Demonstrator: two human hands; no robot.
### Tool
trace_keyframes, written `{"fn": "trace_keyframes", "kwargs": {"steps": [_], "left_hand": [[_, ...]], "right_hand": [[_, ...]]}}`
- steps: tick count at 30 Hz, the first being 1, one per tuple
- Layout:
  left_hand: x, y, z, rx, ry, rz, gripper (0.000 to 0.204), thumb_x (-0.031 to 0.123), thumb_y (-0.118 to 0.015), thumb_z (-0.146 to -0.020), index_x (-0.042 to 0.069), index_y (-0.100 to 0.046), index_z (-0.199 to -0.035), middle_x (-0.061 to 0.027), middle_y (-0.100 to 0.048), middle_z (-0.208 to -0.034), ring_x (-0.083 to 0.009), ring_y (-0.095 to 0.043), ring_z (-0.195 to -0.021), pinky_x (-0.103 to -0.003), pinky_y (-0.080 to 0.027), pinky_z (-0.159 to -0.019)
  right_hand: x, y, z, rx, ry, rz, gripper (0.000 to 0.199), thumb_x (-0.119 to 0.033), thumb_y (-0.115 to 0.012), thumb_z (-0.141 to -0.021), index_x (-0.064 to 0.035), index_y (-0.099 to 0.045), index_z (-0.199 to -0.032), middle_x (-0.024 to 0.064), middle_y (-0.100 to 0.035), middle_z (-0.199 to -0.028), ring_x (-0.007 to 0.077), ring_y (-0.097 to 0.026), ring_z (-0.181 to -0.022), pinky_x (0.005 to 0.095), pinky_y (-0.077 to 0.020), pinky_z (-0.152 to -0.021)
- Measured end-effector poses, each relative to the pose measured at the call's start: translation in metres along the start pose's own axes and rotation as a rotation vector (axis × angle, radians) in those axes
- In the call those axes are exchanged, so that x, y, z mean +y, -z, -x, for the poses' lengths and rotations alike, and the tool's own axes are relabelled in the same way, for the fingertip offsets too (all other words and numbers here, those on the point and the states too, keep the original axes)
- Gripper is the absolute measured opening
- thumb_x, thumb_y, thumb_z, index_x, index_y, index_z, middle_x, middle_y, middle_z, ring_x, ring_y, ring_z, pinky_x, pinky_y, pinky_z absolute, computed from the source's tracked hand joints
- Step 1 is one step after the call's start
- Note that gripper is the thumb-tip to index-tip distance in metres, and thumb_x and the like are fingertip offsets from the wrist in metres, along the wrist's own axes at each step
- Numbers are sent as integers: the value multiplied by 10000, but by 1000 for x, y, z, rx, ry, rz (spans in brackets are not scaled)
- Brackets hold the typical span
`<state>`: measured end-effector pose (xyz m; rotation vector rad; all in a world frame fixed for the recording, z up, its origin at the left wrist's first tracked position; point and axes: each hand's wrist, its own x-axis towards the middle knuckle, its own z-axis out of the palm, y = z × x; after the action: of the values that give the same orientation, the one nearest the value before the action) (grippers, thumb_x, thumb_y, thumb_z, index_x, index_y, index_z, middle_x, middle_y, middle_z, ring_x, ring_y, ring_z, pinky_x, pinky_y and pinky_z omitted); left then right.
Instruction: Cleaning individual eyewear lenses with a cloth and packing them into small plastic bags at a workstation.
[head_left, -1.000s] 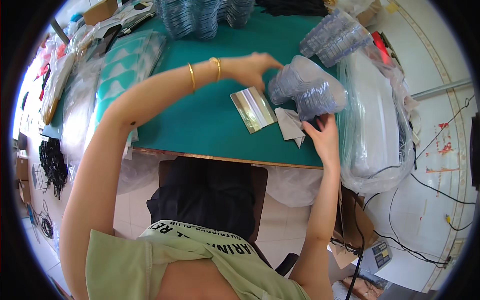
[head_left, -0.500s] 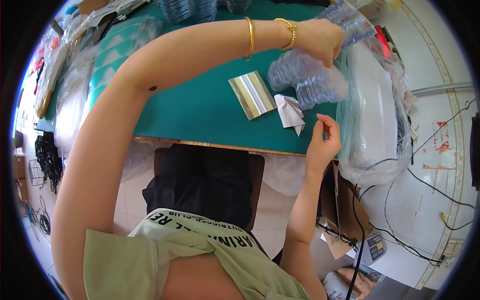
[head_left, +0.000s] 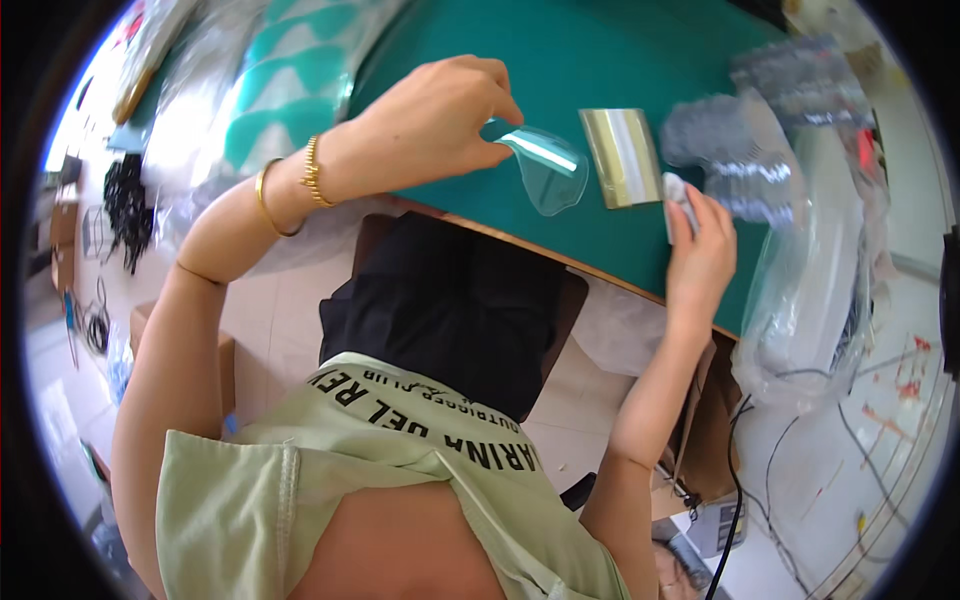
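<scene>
My left hand [head_left: 440,120] pinches one end of a clear curved plastic lens [head_left: 552,172], shaped like a goggle visor, and holds it over the near part of the green table [head_left: 560,60]. Bunched in the closed fingers of my right hand [head_left: 702,255] is a small white cloth [head_left: 676,192]. Between the two hands lies a flat rectangular piece [head_left: 622,158] with gold sides and a silvery middle band. Just beyond my right hand sit stacked clear lenses [head_left: 745,160], with the cloth close to them.
Another stack of clear lenses [head_left: 805,80] lies at the far right. A clear plastic bag [head_left: 800,310] covers the table's right edge. Clear sheets with wavy cut-outs [head_left: 290,90] lie on the left. Black cables [head_left: 738,480] hang at the lower right.
My left hand has come back from the stacks at the far right to the left and now holds a lens. My right hand has picked up the white cloth from the table.
</scene>
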<state>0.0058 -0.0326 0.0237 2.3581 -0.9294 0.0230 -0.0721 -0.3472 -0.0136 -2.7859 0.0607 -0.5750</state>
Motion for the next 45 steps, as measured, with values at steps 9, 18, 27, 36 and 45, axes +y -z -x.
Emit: {"fn": "trace_keyframes", "kwargs": {"steps": [9,18,27,36,45], "left_hand": [[-29,-2,73,92,227,39,753,221,-848,-712,32,-550,-1377,-112,-471,-1323,-305,-435,-1225,-373,-418,-1044],[-44,-9,76,121,175,127,644,199,-863,-681,25,-634,-1258,-88,-512,-1251,-287,-470,-1154,-374,-432,-1010],[-45,-10,76,183,219,178,648,148,-881,-627,34,-640,-1217,-82,-518,-1228,-289,-476,-1137,-366,-441,-987],[-46,-15,73,212,217,213,647,99,-878,-591,27,-651,-1192,-78,-530,-1221,-290,-488,-1118,-369,-440,-984],[-42,-10,73,157,234,185,651,99,-875,-578,28,-670,-1192,-66,-555,-1195,-280,-510,-1111,-366,-458,-976]], "right_hand": [[-44,11,27,108,-230,-214,254,-123,-719,-930,53,-685,-1111,81,-697,-972,137,-637,-840,286,-523,-778],[-177,-78,-15,-150,511,-435,135,-37,-781,-823,-10,-660,-874,79,-639,-892,211,-630,-740,333,-509,-637],[-188,-79,-17,-246,542,-489,194,39,-786,-751,-10,-642,-871,129,-635,-892,306,-627,-776,375,-513,-666],[-176,-75,-12,-210,567,-398,202,59,-776,-749,-7,-630,-872,119,-626,-886,278,-630,-787,370,-514,-677],[-110,-56,9,-53,200,-232,135,5,-759,-852,14,-628,-883,93,-625,-871,180,-576,-705,295,-467,-571]]}}
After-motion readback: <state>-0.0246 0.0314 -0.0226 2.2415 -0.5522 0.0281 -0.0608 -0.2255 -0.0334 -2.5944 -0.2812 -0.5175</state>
